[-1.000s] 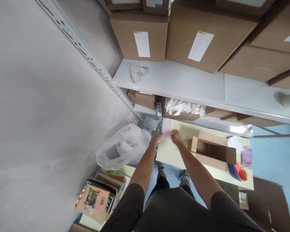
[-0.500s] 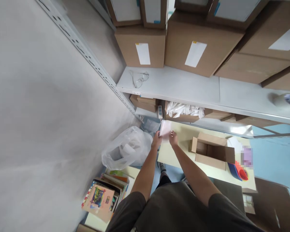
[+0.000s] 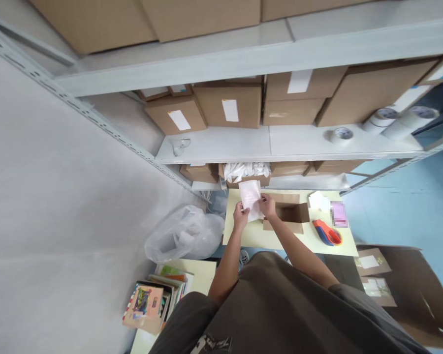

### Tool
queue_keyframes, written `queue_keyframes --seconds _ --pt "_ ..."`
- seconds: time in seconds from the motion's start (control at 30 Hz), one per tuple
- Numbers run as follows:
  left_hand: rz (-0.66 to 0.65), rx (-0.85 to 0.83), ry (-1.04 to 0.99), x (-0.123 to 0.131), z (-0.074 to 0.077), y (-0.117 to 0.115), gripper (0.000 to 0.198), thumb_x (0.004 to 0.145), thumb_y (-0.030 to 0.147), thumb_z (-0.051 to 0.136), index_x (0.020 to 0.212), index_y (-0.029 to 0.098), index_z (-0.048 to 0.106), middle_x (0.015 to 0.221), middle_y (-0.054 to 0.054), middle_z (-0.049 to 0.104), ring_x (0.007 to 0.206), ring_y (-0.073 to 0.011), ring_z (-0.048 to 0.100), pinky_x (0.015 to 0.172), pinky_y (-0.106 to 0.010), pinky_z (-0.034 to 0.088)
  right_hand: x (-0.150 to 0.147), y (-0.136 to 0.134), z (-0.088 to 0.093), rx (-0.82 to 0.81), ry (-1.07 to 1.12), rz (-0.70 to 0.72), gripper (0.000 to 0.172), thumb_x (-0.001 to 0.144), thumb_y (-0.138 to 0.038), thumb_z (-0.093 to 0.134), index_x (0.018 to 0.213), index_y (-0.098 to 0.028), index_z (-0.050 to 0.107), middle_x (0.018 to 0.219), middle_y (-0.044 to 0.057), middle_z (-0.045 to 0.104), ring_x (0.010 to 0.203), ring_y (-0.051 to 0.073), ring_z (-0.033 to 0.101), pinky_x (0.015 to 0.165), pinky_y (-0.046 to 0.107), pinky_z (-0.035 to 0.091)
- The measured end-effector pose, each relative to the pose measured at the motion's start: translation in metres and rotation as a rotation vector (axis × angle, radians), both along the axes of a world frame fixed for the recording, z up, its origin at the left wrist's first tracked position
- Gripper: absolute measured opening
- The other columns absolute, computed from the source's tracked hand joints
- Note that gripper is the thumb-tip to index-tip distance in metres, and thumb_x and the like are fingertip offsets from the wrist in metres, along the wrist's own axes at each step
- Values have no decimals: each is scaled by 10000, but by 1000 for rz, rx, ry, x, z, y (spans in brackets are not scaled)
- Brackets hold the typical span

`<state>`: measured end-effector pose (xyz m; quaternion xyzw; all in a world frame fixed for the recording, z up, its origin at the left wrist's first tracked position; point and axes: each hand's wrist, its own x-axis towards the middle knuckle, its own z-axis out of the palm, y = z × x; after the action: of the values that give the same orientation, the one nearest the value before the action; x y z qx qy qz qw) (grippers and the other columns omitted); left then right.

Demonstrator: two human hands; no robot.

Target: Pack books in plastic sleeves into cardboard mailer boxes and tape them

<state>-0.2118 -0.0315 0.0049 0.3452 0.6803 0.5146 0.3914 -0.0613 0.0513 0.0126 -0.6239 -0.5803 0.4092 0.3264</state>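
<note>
A pale pink-white packet (image 3: pixel 251 197) is held up between both hands above a low yellowish table (image 3: pixel 243 235). My left hand (image 3: pixel 239 216) pinches its lower left edge. My right hand (image 3: pixel 268 206) grips its right side. Just right of the hands an open cardboard box (image 3: pixel 290 212) stands on the table, its flaps spread.
A red and blue tape dispenser (image 3: pixel 328 233) and white paper (image 3: pixel 318 200) lie on the table's right part. Grey metal shelves (image 3: pixel 266 142) hold cardboard boxes and tape rolls (image 3: pixel 341 134). A clear plastic bag (image 3: pixel 184 235) sits on the floor at left, stacked books (image 3: pixel 151 302) below it.
The view has tilted up and widened, showing more shelving. Both hands keep hold of the packet, now raised and tilted upright nearer the open box.
</note>
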Motion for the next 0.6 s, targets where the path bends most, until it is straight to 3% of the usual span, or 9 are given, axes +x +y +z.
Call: queue_keyframes --seconds 0.17,0.3,0.47,0.6 --pt "-171 -95 42 77 11 7 279 905 351 736 1130 187 762 1090 -105 811 1025 -247 770 939 -369 618 97 6 6 -6 -37 -18 500 780 -150 575 1227 -187 796 1174 91 811 942 261 736 918 361 593" --pt "-202 -242 6 127 11 17 315 942 430 724 1103 169 798 986 -87 822 929 -239 787 892 -383 654 154 17 4 6 -103 56 534 772 -92 548 1227 -197 807 1232 96 800 1053 295 737 973 381 579" --pt "-191 -294 -110 173 14 16 302 955 420 749 1024 130 795 962 -118 814 885 -225 800 869 -357 659 178 41 9 62 -214 215 489 782 -84 601 1212 -202 804 1228 109 793 1128 284 705 1029 339 529" --pt "-284 -470 94 165 25 -1 229 965 361 716 899 153 786 840 -85 790 745 -224 790 786 -344 642 175 49 14 59 -203 260 517 800 -166 682 1310 -211 747 1258 84 776 1157 270 682 1060 358 516"
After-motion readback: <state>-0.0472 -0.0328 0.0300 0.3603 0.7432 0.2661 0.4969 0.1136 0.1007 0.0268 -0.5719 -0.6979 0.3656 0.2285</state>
